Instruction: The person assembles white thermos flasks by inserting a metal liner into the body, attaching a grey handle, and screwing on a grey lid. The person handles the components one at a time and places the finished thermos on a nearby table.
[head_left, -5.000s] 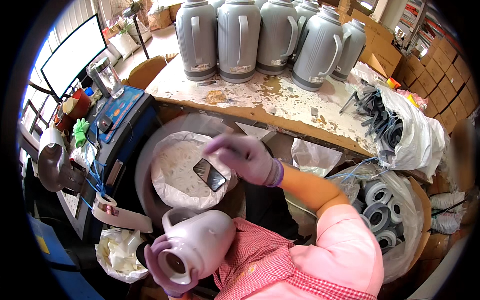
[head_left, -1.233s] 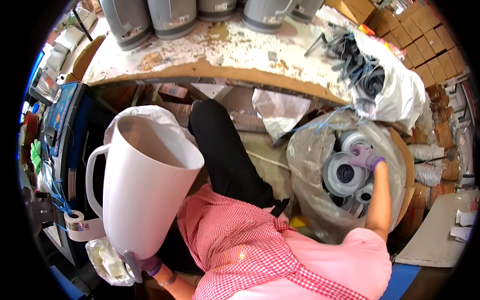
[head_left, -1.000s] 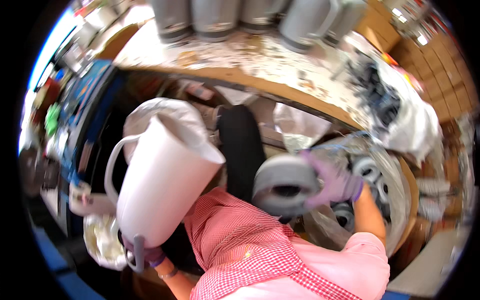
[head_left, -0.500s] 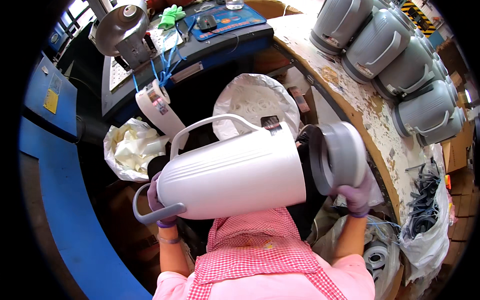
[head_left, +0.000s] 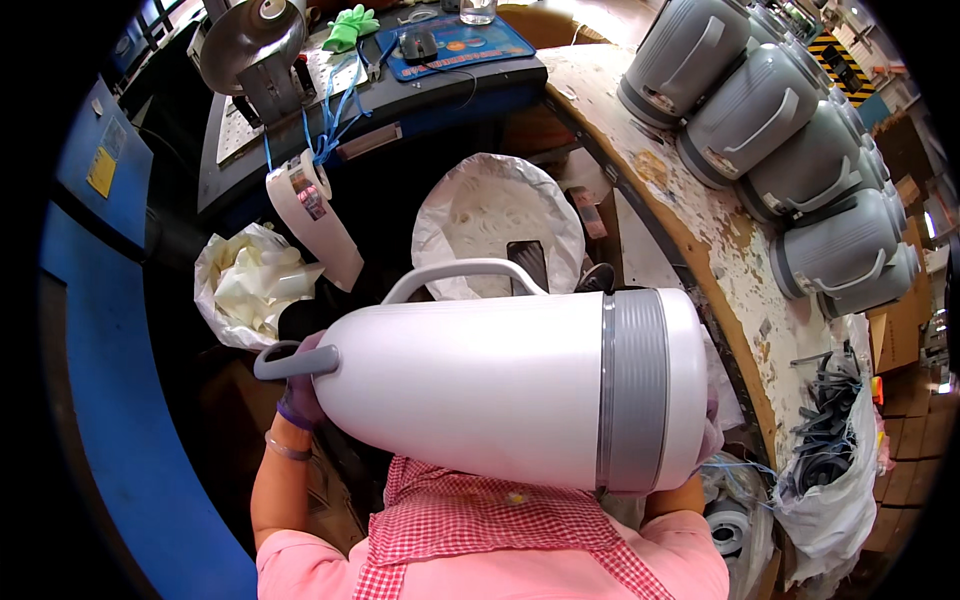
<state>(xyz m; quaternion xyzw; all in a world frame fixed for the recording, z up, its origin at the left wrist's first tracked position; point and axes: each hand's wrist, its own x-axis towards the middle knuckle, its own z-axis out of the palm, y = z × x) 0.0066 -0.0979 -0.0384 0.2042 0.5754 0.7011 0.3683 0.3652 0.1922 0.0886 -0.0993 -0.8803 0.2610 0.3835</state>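
Note:
A white thermos jug (head_left: 470,385) lies sideways across my lap, its narrow end to the left and its side handle (head_left: 465,270) facing away from me. My left hand (head_left: 304,396), in a purple glove, grips the narrow end beside the grey carrying handle (head_left: 300,361). A grey and white base cap (head_left: 637,390) sits against the wide right end, in line with the body. My right hand (head_left: 711,432), also gloved, is closed around the cap's outer side. Most of its fingers are hidden behind the cap.
Several grey thermos jugs (head_left: 750,115) stand on the worn bench (head_left: 730,245) at right. Beyond my lap are a white sack of rings (head_left: 495,225) and a bag of pale scraps (head_left: 258,285). A label roll (head_left: 315,220) hangs from the desk. A blue cabinet (head_left: 120,400) flanks me on the left.
The base cap in my right hand, earlier apart from the jug, has moved left against its wide end. The jug has levelled and shifted slightly toward me.

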